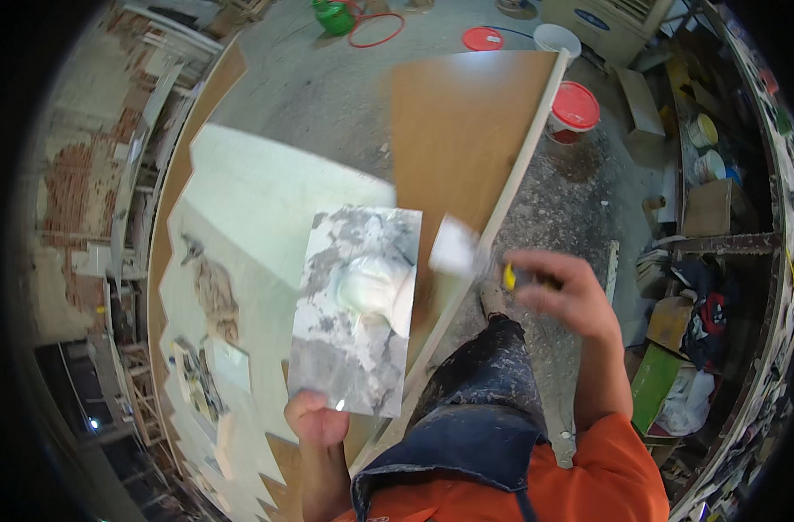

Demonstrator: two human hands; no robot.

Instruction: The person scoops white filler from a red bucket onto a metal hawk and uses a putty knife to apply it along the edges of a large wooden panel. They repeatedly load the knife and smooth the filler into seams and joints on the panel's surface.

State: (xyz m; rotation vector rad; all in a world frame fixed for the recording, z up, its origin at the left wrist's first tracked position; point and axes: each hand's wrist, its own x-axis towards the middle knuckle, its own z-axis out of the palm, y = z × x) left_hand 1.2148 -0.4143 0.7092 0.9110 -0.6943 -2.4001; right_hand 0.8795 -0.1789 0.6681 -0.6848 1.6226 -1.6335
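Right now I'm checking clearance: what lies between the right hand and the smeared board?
In the head view: the scraper in the right hand, pointing toward the smeared board.

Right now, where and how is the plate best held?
Likely by its near edge, from the person's side, thumb on top: the plate is flat, the paste mound lies farther up, and the left hand holds the near left corner.

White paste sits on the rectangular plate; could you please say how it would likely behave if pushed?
The white paste is probably soft yet thick, as it stands in a rounded mound. It would likely smear rather than roll: white patches mark the plate around it. Pushed rightward, it might slip off, lying near that edge.
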